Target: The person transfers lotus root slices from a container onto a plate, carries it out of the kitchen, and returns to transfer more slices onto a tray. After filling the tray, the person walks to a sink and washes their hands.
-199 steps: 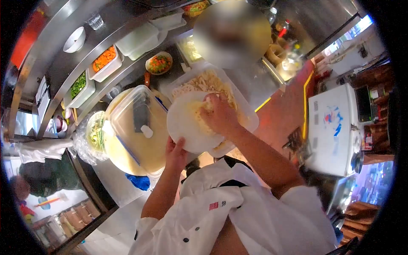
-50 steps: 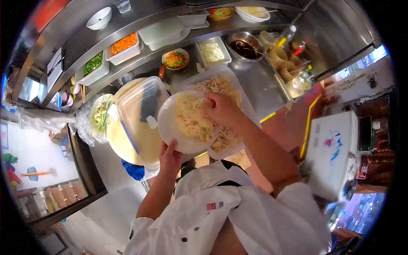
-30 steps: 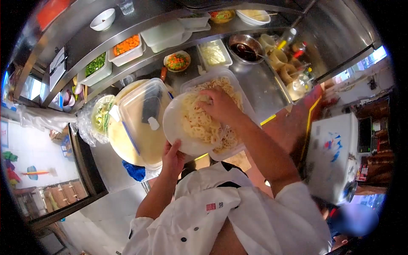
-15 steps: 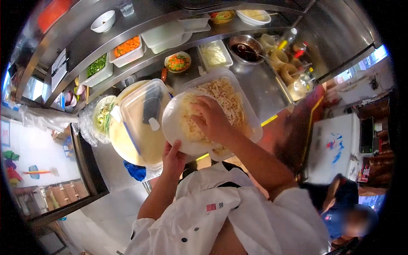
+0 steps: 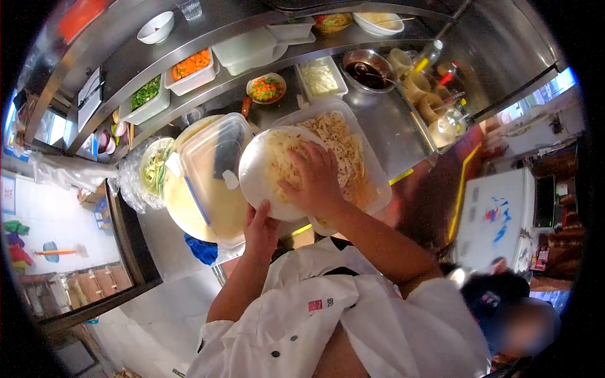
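Observation:
My left hand (image 5: pixel 260 228) grips the near edge of a white plate (image 5: pixel 253 176), thumb on the rim and fingers underneath. Pale sliced food (image 5: pixel 277 154) covers the plate's right half. My right hand (image 5: pixel 314 179) rests on that food with its fingers spread and thumb apart. Beneath the plate's right side is a clear plastic tub (image 5: pixel 378 189) of lotus root slices (image 5: pixel 343 142), partly hidden by the plate and my right arm. A clear lid with a blue edge (image 5: pixel 200 205) leans over a round cutting board (image 5: pixel 176 201), left of the plate.
Behind stand a bowl of diced vegetables (image 5: pixel 266 88), a tub of white slices (image 5: pixel 320 77) and a metal bowl of dark sauce (image 5: pixel 367 72). Bottles (image 5: pixel 428 55) crowd the right. A blue cloth (image 5: pixel 200 250) lies at the counter's front. Another person (image 5: pixel 498 286) is at lower right.
My right hand has spread its fingers more over the food on the plate. The plate stays held in my left hand, nearly in place. The person at lower right has shifted.

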A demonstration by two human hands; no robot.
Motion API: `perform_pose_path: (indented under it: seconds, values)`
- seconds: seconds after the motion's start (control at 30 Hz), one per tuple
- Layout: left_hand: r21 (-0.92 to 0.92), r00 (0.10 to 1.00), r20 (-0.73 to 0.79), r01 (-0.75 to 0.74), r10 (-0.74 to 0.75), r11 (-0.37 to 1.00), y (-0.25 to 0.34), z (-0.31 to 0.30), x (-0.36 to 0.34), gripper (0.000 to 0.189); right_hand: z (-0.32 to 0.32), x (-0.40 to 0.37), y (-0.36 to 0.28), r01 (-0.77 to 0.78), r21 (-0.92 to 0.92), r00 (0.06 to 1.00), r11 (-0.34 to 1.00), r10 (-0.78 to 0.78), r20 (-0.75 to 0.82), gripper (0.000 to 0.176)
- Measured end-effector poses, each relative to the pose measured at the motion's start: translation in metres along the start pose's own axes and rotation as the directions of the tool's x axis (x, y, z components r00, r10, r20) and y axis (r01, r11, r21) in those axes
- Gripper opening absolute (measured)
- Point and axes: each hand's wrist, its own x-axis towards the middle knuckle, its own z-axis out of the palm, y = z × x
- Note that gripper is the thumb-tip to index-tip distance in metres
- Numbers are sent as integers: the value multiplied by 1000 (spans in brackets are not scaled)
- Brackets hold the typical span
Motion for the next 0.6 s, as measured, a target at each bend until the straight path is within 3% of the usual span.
perform_pose_path:
  seconds: [0.13, 0.23, 0.3, 0.43, 0.5, 0.57, 0.6]
  values:
    - [-15, 1000, 3, 3, -3, 1000, 2, 1, 1, 40, 8, -2, 0, -38, 55, 999, 998, 37, 18, 74]
    - [-26, 1000, 10, -5, 5, 1000, 3, -3, 1, 39, 5, -3, 5, 39, 155, 999, 987, -40, 5, 70]
    - [-25, 1000, -6, -5, 5, 1000, 6, -4, 1, 39, 7, -3, 8, 59, 210, 992, 976, -81, 99, 68]
    - [-10, 999, -50, -17, 17, 1000, 11, -14, 5, 41, -1, 1, 6, 116, 271, 990, 956, -134, 49, 66]
    - [-29, 999, -35, -21, 20, 999, 17, -18, 3, 42, -19, 6, 6, -34, 494, 999, 869, 12, 48, 56]
    - [-45, 1000, -18, -23, 22, 999, 25, -24, 2, 44, -50, 18, 8, -171, 483, 981, 859, 195, 0, 42]
    - [-45, 999, -6, -36, 36, 998, 31, -30, 0, 45, -63, 23, 18, -161, 615, 969, 772, 241, -48, 34]
